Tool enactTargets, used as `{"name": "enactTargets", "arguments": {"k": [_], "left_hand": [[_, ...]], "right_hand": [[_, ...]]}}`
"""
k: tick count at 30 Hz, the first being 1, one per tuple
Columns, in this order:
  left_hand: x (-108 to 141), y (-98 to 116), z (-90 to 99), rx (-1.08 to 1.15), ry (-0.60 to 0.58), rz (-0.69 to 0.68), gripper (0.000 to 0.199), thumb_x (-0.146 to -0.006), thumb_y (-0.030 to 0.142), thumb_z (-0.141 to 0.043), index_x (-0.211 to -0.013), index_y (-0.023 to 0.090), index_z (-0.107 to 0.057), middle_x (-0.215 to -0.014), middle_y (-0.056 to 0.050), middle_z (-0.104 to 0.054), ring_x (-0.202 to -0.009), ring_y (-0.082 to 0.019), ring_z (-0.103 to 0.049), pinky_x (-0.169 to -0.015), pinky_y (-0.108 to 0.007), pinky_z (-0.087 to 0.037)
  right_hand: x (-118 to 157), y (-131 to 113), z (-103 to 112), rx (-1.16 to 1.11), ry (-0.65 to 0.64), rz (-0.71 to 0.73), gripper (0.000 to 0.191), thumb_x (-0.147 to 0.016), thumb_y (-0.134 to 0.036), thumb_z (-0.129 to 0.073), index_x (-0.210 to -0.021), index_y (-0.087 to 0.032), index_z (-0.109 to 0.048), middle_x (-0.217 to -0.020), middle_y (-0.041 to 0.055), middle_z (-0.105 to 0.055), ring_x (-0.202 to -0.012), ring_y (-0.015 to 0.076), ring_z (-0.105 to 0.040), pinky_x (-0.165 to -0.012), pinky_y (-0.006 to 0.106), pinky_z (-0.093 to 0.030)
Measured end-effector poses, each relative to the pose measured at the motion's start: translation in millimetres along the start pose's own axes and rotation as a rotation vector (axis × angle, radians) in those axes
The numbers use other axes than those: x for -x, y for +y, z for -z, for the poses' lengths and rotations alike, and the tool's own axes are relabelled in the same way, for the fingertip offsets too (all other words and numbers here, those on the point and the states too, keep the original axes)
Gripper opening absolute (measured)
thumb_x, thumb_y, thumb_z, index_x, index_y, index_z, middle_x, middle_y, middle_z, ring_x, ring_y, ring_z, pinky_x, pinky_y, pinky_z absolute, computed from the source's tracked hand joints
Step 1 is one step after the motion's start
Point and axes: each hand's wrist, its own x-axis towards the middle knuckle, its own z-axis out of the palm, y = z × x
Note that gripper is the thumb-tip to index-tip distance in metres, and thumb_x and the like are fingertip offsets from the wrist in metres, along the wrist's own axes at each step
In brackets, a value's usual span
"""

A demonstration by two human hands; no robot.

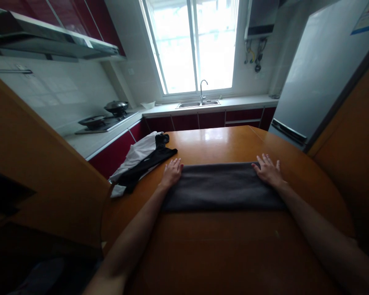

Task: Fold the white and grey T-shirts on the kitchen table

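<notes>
A dark grey cloth (224, 186), folded into a long flat strip, lies across the wooden table (215, 254) in front of me. At its far left corner rests my left hand (172, 172), laid flat with the fingers pointing away. My right hand (269, 170) lies on the far right corner, its fingers spread and the thumb toward the cloth's middle. Neither hand grips the fabric. Whether the cloth is a garment, I cannot tell from its folded shape.
Left of the cloth, a white and black garment pile (144, 157) lies at the table's edge. Beyond are a stove (107, 124) with a lidded pan (116, 107), a sink (189, 105) with a faucet (201, 90), and a fridge (320, 73) at right.
</notes>
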Motion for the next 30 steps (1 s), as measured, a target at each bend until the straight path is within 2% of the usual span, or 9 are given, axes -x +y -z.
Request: {"name": "enactTargets", "arguments": {"k": [3, 6, 9, 12, 17, 22, 24, 27, 30], "left_hand": [[16, 1, 5.6, -0.046, 0.069, -0.067, 0.058, -0.105, 0.045, -0.024, -0.153, 0.016, -0.04, -0.159, -0.014, -0.036, -0.15, -0.031, -0.026, -0.122, -0.055, -0.018], [42, 6, -2.3, -0.092, -0.026, -0.188, 0.062, -0.104, 0.053, -0.028, -0.155, 0.019, -0.036, -0.163, -0.01, -0.029, -0.152, -0.029, -0.021, -0.122, -0.054, -0.019], [61, 9, -10.8, -0.117, -0.111, -0.213, 0.064, -0.103, 0.057, -0.028, -0.156, 0.022, -0.034, -0.164, -0.007, -0.024, -0.153, -0.028, -0.018, -0.123, -0.054, -0.018], [65, 12, -6.9, -0.099, -0.122, -0.2, 0.064, -0.103, 0.056, -0.029, -0.156, 0.021, -0.035, -0.164, -0.007, -0.024, -0.153, -0.028, -0.019, -0.123, -0.054, -0.018], [76, 24, 4.9, -0.05, 0.029, -0.243, 0.062, -0.104, 0.055, -0.028, -0.156, 0.022, -0.035, -0.163, -0.007, -0.028, -0.153, -0.027, -0.019, -0.123, -0.051, -0.018], [92, 34, -1.4, -0.068, -0.167, -0.306, 0.064, -0.102, 0.059, -0.033, -0.157, 0.025, -0.033, -0.166, -0.007, -0.018, -0.153, -0.03, -0.013, -0.122, -0.056, -0.017], [92, 36, 0.4, -0.045, -0.191, -0.318, 0.064, -0.102, 0.058, -0.033, -0.157, 0.024, -0.033, -0.166, -0.008, -0.017, -0.153, -0.03, -0.014, -0.122, -0.056, -0.018], [92, 40, 4.6, -0.002, -0.113, -0.388, 0.061, -0.104, 0.054, -0.03, -0.158, 0.025, -0.03, -0.166, -0.006, -0.02, -0.154, -0.026, -0.014, -0.123, -0.052, -0.017], [95, 44, 2.4, -0.029, -0.133, -0.436, 0.058, -0.104, 0.054, -0.032, -0.157, 0.03, -0.032, -0.165, -0.004, -0.021, -0.154, -0.026, -0.013, -0.123, -0.053, -0.015]], "right_hand": [[16, -18, 9, -0.006, 0.105, 0.083, 0.069, -0.102, -0.052, -0.018, -0.155, -0.012, -0.035, -0.165, 0.0139, -0.023, -0.153, 0.0281, -0.014, -0.12, 0.063, -0.009], [34, -37, 2, -0.05, 0.022, 0.177, 0.066, -0.102, -0.052, -0.021, -0.156, -0.015, -0.034, -0.164, 0.0122, -0.025, -0.153, 0.0274, -0.017, -0.12, 0.06, -0.014], [45, -45, -11, -0.052, -0.085, 0.211, 0.064, -0.102, -0.051, -0.024, -0.155, -0.017, -0.035, -0.164, 0.012, -0.026, -0.152, 0.0276, -0.019, -0.12, 0.06, -0.015], [48, -43, -11, -0.056, -0.099, 0.211, 0.064, -0.102, -0.051, -0.026, -0.154, -0.016, -0.037, -0.165, 0.0126, -0.024, -0.153, 0.0276, -0.019, -0.121, 0.059, -0.015], [54, -31, 3, -0.095, 0.027, 0.174, 0.064, -0.102, -0.052, -0.023, -0.155, -0.017, -0.037, -0.164, 0.0127, -0.026, -0.152, 0.0288, -0.019, -0.12, 0.061, -0.017], [74, -34, 0, -0.039, -0.072, 0.207, 0.064, -0.101, -0.053, -0.03, -0.154, -0.018, -0.038, -0.165, 0.0132, -0.024, -0.152, 0.0298, -0.018, -0.119, 0.061, -0.017], [79, -40, 1, -0.033, -0.049, 0.207, 0.064, -0.101, -0.052, -0.03, -0.154, -0.017, -0.039, -0.164, 0.0149, -0.024, -0.153, 0.0304, -0.017, -0.119, 0.062, -0.016], [88, -55, 4, -0.069, 0.017, 0.32, 0.062, -0.102, -0.051, -0.029, -0.155, -0.02, -0.037, -0.165, 0.0115, -0.022, -0.153, 0.0286, -0.015, -0.12, 0.059, -0.015], [97, -69, 1, -0.079, -0.048, 0.472, 0.062, -0.102, -0.053, -0.032, -0.156, -0.025, -0.034, -0.166, 0.0085, -0.021, -0.153, 0.0271, -0.015, -0.121, 0.056, -0.016]]}}
